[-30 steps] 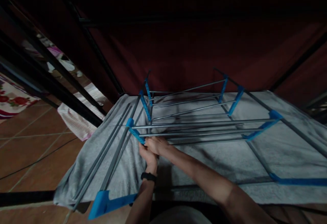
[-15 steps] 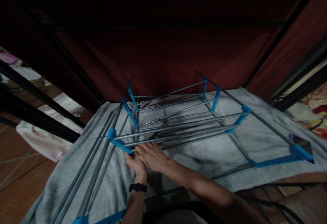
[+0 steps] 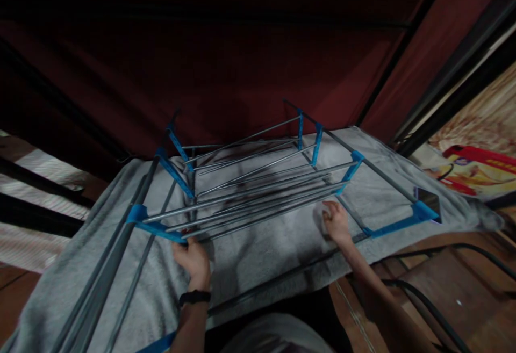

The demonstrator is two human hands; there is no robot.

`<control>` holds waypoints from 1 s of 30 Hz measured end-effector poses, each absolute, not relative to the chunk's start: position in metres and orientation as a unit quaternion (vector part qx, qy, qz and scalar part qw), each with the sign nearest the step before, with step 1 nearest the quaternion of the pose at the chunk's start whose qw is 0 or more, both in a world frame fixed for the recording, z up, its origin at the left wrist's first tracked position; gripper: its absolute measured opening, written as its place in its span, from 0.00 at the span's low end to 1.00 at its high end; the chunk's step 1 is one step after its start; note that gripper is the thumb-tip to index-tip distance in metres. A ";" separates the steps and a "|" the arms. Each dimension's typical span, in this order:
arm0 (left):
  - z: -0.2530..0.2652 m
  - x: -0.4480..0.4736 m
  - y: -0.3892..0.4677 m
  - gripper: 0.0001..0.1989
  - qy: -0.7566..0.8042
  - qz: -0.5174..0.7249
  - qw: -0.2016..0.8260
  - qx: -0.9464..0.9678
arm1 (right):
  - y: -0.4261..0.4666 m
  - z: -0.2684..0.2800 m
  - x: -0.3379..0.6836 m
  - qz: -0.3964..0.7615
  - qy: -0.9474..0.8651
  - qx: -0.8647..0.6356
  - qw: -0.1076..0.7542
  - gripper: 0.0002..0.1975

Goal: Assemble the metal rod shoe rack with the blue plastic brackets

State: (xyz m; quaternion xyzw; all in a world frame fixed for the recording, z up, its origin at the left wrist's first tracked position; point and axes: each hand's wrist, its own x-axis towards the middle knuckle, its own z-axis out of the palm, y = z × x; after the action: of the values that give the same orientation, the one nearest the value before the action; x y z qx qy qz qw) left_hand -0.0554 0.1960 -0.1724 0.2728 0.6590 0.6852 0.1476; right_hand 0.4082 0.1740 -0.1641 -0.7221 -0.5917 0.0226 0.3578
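Observation:
A rack of grey metal tubes (image 3: 258, 210) with blue plastic brackets lies on a grey blanket (image 3: 258, 272). My left hand (image 3: 193, 259), with a black band on the wrist, closes from below around the left blue bracket (image 3: 155, 228), where the thin rods end. Some of its fingers are hidden behind the bracket and rods. My right hand (image 3: 336, 223) is just below the right blue bracket (image 3: 350, 173), near the rods' right ends. Its fingers are loosely bent, with thumb and forefinger apart, and nothing shows between them.
A dark phone-like object (image 3: 429, 202) lies by the rack's right corner. Loose grey tubes (image 3: 108, 256) rest on the blanket at left. A dark red panel (image 3: 242, 73) stands behind. On the right are a red and yellow package (image 3: 479, 167) and a black-framed chair (image 3: 439, 283).
My right hand has left the left bracket beside my other hand and moved right along the rods to their far end. My left hand stays at the left bracket. The view has shifted right.

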 end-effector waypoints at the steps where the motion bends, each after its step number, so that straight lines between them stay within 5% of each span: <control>1: -0.171 -0.054 0.195 0.07 0.667 0.679 0.144 0.271 | 0.182 -0.167 0.426 0.002 -0.564 -0.747 0.352 0.20; 9: -0.161 -0.053 0.191 0.10 0.646 0.698 0.188 0.244 | 0.208 -0.178 0.422 -0.003 -0.617 -0.706 0.349 0.16; 22: -0.144 -0.052 0.187 0.07 0.622 0.725 0.245 0.165 | 0.207 -0.160 0.279 0.056 -0.851 -0.503 0.144 0.18; 30: -0.140 -0.047 0.187 0.08 0.613 0.731 0.247 0.169 | 0.221 -0.150 0.270 0.096 -0.855 -0.477 0.182 0.19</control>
State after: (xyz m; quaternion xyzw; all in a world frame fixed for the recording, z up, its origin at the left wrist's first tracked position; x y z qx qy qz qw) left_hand -0.0470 0.1872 -0.1401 0.1691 0.6130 0.7314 0.2465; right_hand 0.2704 0.2207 -0.1499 -0.4767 -0.8545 0.0963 0.1824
